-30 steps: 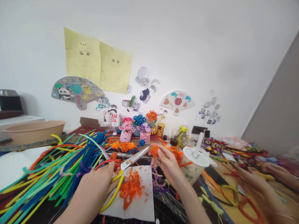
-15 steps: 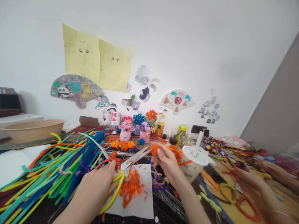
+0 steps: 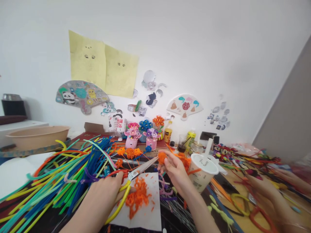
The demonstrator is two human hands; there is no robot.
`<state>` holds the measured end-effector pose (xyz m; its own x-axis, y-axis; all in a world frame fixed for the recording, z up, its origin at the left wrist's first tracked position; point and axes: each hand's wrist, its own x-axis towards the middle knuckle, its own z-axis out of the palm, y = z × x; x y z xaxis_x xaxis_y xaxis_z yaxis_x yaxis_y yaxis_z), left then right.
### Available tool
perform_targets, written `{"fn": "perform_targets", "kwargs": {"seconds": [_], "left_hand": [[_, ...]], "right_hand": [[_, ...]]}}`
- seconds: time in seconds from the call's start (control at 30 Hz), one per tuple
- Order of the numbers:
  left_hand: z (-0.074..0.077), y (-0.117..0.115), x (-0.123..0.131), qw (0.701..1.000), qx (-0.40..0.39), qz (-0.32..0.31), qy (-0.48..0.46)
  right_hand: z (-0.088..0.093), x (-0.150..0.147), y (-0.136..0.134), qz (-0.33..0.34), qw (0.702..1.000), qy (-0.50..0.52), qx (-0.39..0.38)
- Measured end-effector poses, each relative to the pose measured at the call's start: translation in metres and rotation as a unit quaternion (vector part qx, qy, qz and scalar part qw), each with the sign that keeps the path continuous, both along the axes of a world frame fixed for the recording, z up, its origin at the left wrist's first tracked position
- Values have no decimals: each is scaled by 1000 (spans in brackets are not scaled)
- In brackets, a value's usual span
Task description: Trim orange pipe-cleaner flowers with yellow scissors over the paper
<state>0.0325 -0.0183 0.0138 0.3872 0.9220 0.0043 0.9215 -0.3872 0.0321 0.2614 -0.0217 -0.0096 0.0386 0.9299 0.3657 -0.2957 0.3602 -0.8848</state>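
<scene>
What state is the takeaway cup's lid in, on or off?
On: the white lid covers the takeaway cup, a white straw standing through it.

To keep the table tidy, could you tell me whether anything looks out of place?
The orange clippings lie scattered across the white paper beneath the scissors. The lidded drink cup also looks out of place, standing among the craft materials beside the right hand.

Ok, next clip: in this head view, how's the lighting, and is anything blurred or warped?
In the head view, light on the wall is soft and even, without harsh glare; another person's hand at the right edge is blurred, while the scissors are fairly sharp; wide-angle distortion makes the wall corner lean.
</scene>
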Motion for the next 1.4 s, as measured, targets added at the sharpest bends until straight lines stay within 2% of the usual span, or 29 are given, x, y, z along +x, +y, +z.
{"fn": "perform_targets", "kwargs": {"seconds": [0.23,0.5,0.93,1.07,1.27,1.4], "left_hand": [[-3,2,-1,1000,9,1,2],[4,-1,0,1000,-5,18,-6],[3,-2,0,1000,-23,11,9],[-2,2,-2,1000,-8,14,8],[-3,1,-4,998,18,-7,-54],[-3,-1,-6,998,36,11,-57]], "right_hand": [[5,-2,-1,-5,1000,-1,3],[3,0,-2,7,1000,-16,13],[2,1,-2,13,999,-22,30],[3,0,-2,9,999,-23,27],[2,2,-1,-3,1000,-13,19],[0,4,0,-1,1000,-4,18]]}}
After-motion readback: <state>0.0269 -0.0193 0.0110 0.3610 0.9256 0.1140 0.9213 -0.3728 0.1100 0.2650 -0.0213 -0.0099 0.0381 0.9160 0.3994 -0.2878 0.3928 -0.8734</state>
